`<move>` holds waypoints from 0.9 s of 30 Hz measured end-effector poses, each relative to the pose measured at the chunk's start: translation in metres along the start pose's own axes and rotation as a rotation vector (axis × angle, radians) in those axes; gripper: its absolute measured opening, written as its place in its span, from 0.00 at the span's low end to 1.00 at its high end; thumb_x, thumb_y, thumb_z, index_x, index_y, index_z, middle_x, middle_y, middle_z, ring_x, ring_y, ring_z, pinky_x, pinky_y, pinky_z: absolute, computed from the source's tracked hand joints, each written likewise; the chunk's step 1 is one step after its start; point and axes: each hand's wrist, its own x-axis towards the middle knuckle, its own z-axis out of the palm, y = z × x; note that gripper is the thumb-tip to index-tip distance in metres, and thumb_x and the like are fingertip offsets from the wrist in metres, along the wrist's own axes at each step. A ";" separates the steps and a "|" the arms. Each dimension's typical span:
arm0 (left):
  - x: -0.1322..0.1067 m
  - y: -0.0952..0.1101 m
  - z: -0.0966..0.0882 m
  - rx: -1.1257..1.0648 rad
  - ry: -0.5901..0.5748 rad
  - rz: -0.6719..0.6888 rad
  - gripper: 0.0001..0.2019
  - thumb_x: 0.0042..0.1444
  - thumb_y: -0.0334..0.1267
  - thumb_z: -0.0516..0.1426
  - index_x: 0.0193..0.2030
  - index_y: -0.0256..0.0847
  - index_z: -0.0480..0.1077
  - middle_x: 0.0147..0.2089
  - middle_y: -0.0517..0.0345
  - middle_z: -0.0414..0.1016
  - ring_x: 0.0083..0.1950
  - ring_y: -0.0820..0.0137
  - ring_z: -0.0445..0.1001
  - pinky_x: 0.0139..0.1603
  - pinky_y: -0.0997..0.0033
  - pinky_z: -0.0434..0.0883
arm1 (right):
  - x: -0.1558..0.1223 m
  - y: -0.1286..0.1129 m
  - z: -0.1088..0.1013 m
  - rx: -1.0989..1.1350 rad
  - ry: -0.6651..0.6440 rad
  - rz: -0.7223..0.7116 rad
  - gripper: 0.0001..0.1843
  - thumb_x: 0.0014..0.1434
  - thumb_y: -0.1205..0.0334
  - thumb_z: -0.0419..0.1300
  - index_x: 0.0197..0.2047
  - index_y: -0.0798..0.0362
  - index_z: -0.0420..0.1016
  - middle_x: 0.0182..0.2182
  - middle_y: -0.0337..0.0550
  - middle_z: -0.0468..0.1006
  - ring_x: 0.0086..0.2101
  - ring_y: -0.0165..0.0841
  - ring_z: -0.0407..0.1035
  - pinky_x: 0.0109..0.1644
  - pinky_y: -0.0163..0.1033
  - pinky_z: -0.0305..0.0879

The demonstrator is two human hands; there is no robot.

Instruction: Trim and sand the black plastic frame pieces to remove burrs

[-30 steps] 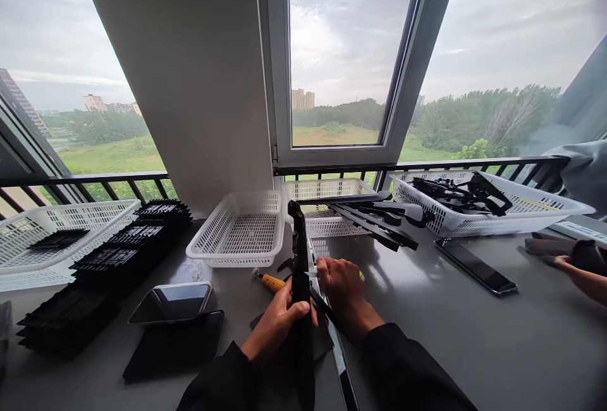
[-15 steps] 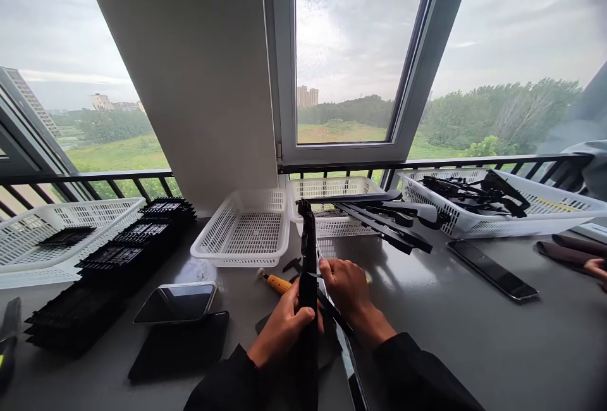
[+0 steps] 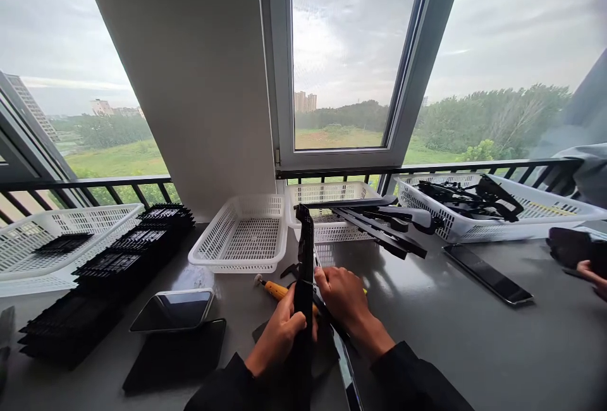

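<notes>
My left hand is wrapped round a long black plastic strip, which stands up in front of me with its far end raised. In my right hand, closed in a fist, is a small knife; its thin blade lies against the strip's side, and a speck of yellow shows behind the fist. Most of its handle is hidden. Under my hands, an orange-handled tool rests on the table beside a small dark piece. A long glossy strip lies below my right wrist.
White baskets line the window side; long black strips lean on one, and another holds black parts. On the left are stacked black grid pieces and a phone. Another phone and someone's hand are at right.
The view has tilted slightly, shifting the scene down. Both hands keep their grips, with the blade still at the strip. At right, the other person's dark item has moved and turned.
</notes>
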 end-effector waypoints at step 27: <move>-0.003 0.011 0.007 -0.005 -0.025 0.004 0.25 0.47 0.30 0.53 0.55 0.37 0.66 0.25 0.66 0.73 0.26 0.69 0.70 0.33 0.68 0.64 | 0.004 0.002 -0.011 -0.019 -0.138 0.069 0.40 0.81 0.52 0.36 0.34 0.53 0.86 0.36 0.54 0.88 0.37 0.41 0.81 0.36 0.40 0.58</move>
